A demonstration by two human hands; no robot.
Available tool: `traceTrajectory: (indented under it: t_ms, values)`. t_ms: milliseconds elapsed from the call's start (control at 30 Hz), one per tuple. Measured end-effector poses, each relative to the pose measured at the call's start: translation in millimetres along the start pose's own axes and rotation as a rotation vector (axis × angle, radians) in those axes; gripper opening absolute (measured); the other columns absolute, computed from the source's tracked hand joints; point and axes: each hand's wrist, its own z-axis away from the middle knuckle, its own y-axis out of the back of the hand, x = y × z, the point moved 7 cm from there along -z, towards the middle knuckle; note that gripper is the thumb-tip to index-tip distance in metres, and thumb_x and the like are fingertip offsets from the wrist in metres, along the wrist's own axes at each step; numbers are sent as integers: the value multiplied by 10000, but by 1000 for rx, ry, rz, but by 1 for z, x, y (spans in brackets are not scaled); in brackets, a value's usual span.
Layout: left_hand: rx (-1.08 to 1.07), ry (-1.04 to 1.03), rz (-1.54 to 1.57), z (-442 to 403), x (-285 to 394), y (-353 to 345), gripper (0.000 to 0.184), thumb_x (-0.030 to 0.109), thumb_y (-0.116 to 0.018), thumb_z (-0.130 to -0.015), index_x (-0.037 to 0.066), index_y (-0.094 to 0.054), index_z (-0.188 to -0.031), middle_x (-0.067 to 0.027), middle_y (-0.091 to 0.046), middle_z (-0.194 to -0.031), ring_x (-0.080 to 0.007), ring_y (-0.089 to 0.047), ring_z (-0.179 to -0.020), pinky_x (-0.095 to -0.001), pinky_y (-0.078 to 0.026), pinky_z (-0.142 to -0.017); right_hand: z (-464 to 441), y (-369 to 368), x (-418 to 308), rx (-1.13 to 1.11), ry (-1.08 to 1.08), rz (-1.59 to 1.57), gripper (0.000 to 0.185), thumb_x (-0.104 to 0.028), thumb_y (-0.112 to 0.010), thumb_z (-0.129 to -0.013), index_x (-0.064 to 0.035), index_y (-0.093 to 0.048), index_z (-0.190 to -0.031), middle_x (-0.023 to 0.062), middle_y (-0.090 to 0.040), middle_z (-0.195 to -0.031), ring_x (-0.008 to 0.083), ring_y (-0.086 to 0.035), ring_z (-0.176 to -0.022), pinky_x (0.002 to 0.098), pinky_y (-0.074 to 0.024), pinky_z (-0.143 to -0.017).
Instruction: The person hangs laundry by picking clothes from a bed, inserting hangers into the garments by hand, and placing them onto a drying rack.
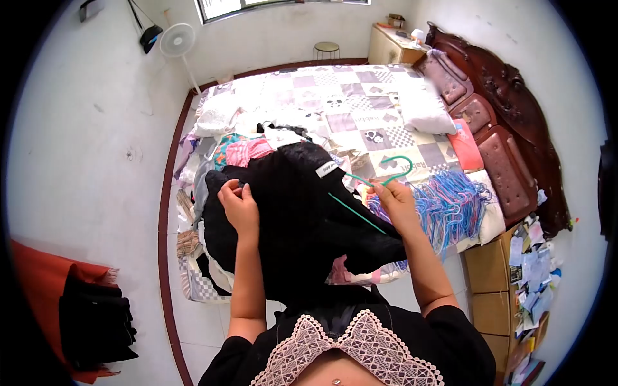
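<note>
A large black garment (293, 212) hangs in front of me over the bed's near edge, a white label (327, 168) at its neck. My right hand (394, 202) is closed on a green hanger (400, 168) just below its hook. Part of the hanger's lower bar lies across the black cloth; the rest is hidden in the garment. At the garment's left side, my left hand (239, 204) pinches the black cloth near its upper edge.
Many blue and purple hangers (450, 202) lie piled at the bed's right. Mixed clothes (248, 151) are heaped on the left. Beyond are a white pillow (425, 109), a red item (465, 147), a fan (178, 41) and a stool (327, 47). Drawers (487, 270) stand at right.
</note>
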Motion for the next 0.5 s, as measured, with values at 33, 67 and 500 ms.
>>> traceTrajectory:
  t_ms: [33,67,500]
  values:
    - [94,-116,-15,11,42,12,148,95,-623,-786,34,-551,-900,-94,-557,-841,-271,-523,-782,-345,-431,-705,-4,-2,9,-6,-57,-36,262,-244,-545,-892,-6,-646,-849,-52,-426,-546,35,-344,-463,218,-258,-426]
    - [14,-217,51,23,69,10,190,75,-649,-753,43,-550,-912,-93,-547,-856,-287,-511,-825,-357,-423,-732,-8,-4,9,-5,-68,-37,262,-244,-545,-892,-6,-646,-849,-52,-426,-546,35,-344,-463,218,-258,-426]
    - [-860,-1017,348,180,151,-66,97,107,-613,-656,72,-588,-743,-35,-581,-742,-194,-578,-731,-326,-459,-707,-46,-73,9,-118,-221,-529,273,-262,-466,-940,-52,-546,-1095,-79,-314,-526,12,-240,-393,186,-174,-356]
